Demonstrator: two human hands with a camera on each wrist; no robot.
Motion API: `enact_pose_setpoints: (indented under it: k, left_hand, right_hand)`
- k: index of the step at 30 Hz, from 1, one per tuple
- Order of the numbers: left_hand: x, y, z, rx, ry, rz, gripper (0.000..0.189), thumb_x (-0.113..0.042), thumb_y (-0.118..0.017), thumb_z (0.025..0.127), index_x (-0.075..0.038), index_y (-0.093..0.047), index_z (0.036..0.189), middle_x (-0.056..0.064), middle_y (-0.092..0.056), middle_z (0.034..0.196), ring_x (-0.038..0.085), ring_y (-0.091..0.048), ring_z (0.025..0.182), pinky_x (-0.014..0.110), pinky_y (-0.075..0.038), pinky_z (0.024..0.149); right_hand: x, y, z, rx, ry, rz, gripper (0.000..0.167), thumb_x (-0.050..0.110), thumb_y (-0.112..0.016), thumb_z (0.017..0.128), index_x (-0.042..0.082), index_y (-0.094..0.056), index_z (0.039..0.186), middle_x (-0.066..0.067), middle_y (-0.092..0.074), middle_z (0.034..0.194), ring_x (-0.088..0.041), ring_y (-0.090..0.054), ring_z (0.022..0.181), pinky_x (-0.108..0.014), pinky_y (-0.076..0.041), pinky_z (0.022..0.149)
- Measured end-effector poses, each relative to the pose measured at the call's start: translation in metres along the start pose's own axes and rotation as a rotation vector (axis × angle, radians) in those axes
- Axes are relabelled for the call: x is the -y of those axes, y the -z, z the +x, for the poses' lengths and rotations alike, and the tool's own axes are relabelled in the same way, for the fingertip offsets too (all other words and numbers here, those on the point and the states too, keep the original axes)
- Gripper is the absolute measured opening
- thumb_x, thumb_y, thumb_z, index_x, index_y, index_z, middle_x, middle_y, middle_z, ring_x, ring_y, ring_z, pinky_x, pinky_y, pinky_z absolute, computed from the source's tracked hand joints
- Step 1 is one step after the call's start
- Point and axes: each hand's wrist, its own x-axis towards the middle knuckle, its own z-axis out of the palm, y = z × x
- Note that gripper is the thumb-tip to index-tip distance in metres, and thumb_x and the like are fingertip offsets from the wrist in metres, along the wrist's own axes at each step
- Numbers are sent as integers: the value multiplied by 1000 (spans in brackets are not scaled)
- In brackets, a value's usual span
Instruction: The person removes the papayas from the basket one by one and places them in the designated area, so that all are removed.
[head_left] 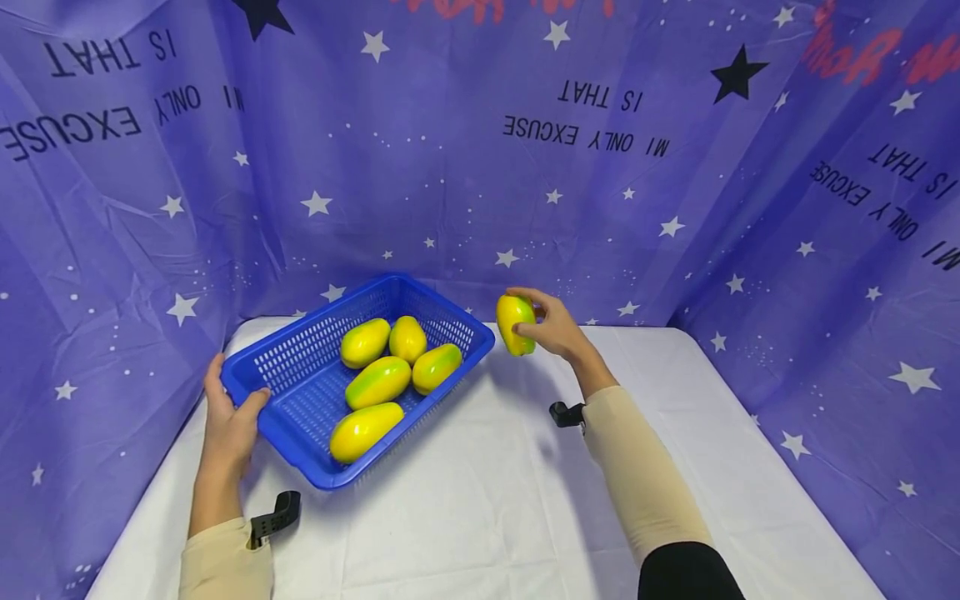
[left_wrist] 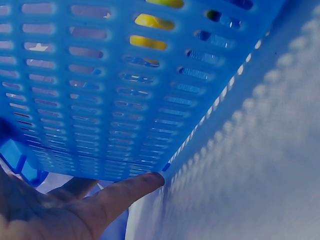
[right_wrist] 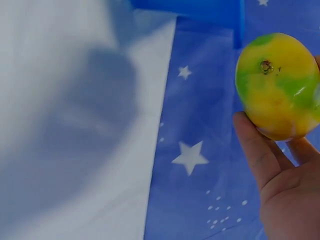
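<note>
A blue perforated plastic basket (head_left: 300, 454) stands tilted at an angle on the left of the table, with several yellow-green mangoes (head_left: 378, 382) inside. At its left end my left hand (head_left: 228, 429) grips the rim, thumb over the edge. In the left wrist view the hand (left_wrist: 85, 210) lies by the slotted basket wall (left_wrist: 110, 115), with yellow showing through the slots. My right hand (head_left: 557, 327) holds another mango (head_left: 514, 325) in the air, just right of the basket's far corner. The right wrist view shows this mango (right_wrist: 277, 85) between the fingers and thumb of the right hand (right_wrist: 287, 185).
A white cloth covers the table (head_left: 480, 517). Behind it and at both sides hangs a purple-blue curtain (head_left: 465, 167) printed with stars and lettering. Black wrist mounts (head_left: 276, 517) sit on both forearms.
</note>
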Motion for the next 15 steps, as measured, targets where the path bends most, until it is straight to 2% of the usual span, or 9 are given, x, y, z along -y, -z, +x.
enact_pose_setpoints:
  k: [7,15]
  left_hand:
    - [-1,2,1,7,-1,22,81,-14,-44,97,-37,10,153,14,-3,161,36,-19,139,49,-12,115]
    - [0,0,2,12,-2,3,81,-14,-45,97,-37,8,154,15,-5,160,38,-21,137,52,-17,113]
  right_hand:
    - [-23,3,-11,-8,-59,-30,61,13,-73,79,24,-56,137,-4,-54,129,-31,-55,101,-42,-52,80]
    - [-46,4,-19,12,-90,9,64,9,-71,81,23,-52,140,-6,-51,135,-34,-55,104,-43,-53,81]
